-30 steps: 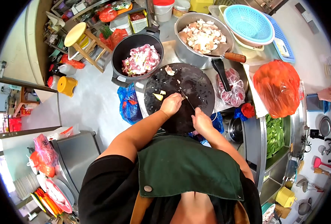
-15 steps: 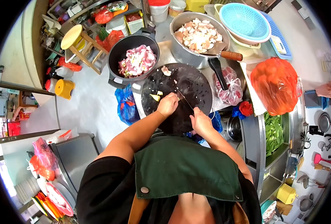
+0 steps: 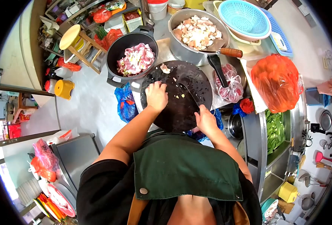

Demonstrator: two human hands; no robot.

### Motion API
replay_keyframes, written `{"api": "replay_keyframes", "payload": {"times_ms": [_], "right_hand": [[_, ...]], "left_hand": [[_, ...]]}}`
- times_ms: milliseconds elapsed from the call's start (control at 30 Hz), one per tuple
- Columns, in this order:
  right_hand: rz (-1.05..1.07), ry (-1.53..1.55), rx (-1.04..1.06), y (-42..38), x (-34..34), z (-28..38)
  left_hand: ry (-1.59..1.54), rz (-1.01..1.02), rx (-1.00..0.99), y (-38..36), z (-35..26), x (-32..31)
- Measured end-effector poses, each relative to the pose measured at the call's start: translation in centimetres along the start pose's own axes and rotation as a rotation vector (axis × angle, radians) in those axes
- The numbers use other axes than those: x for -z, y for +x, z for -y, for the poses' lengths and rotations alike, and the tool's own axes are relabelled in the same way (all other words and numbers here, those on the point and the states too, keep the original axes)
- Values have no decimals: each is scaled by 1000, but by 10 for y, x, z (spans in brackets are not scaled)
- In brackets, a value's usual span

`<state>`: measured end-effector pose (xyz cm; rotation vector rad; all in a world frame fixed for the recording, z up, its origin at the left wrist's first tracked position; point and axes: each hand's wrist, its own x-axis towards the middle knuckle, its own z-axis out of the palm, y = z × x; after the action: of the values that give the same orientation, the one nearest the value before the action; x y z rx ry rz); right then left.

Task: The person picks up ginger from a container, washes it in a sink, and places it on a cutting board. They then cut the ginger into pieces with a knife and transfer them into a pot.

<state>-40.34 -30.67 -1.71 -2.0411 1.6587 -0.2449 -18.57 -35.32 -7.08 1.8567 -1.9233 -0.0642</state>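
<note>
My right hand grips the handle of a knife, its dark blade slanting up and left over the round black chopping board. On the board's left side rests my left hand, fingers bent down; whatever is under them is hidden. Small yellowish bits lie between the hands, left of the blade. A scrap of pale meat sits near the board's far edge.
Beyond the board stand a black pot of raw meat and a metal pot of pale chunks with a wooden-handled tool. To the right are a bag of red meat, a red bag and leafy greens.
My left hand has moved left and away from me, over where the yellow pieces lay. Small yellowish bits now show mid-board. The knife has shifted slightly right, still in my right hand.
</note>
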Motion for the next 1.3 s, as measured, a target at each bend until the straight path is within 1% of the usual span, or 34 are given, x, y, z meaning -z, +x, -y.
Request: {"api": "replay_keyframes", "payload": {"times_ms": [33, 67, 100, 133, 200, 233, 267, 333, 367, 433, 533, 633, 700, 800, 833, 933, 967, 1100, 1200, 1233, 1300], "right_hand": [[22, -4, 1, -2, -2, -2], [46, -8, 2, -5, -3, -3], [91, 0, 3, -6, -2, 1], [90, 1, 3, -7, -3, 1], [200, 20, 2, -7, -7, -3], [160, 38, -43, -8, -13, -7], [158, 39, -42, -8, -14, -9], [112, 53, -77, -8, -16, -11], [112, 54, -80, -9, -14, -8], [155, -18, 24, -10, -4, 2], [192, -41, 46, -8, -5, 7], [179, -22, 30, 2, -30, 1], [167, -1, 20, 10, -28, 2], [197, -20, 1, 3, -8, 12], [183, -12, 40, 0, -8, 13], [215, -24, 4, 5, -25, 12], [191, -31, 13, 10, -31, 13], [172, -30, 24, 15, -20, 13], [186, -52, 46, 2, -12, 19], [227, -40, 17, 4, -20, 14], [216, -29, 15, 12, -31, 13]], "left_hand": [[80, 232, 66, 4, 4, 5], [73, 333, 84, 6, 13, 1], [22, 326, 53, 8, 22, -8], [-29, 319, 20, 8, 29, -18], [-174, 248, -181, 8, 24, -24], [-241, 232, -252, 3, 17, -26], [-349, 250, -284, -4, 12, -33], [-351, 203, -389, -15, 8, -44], [-336, 170, -383, -18, 7, -44], [-317, 175, -377, -23, 5, -43], [-286, 198, -383, -21, 6, -39], [-366, 145, -376, -26, 9, -50], [-386, 82, -443, -21, 10, -49], [-359, 114, -396, -22, 7, -45], [-404, 110, -375, -22, 6, -43], [-373, 128, -341, -23, 3, -47], [-369, 140, -331, -22, 2, -44], [-424, 95, -388, -21, 3, -36], [-458, 122, -339, -25, 7, -44], [-467, 129, -322, -26, 8, -45], [-461, 117, -343, -27, 7, -47]]}}
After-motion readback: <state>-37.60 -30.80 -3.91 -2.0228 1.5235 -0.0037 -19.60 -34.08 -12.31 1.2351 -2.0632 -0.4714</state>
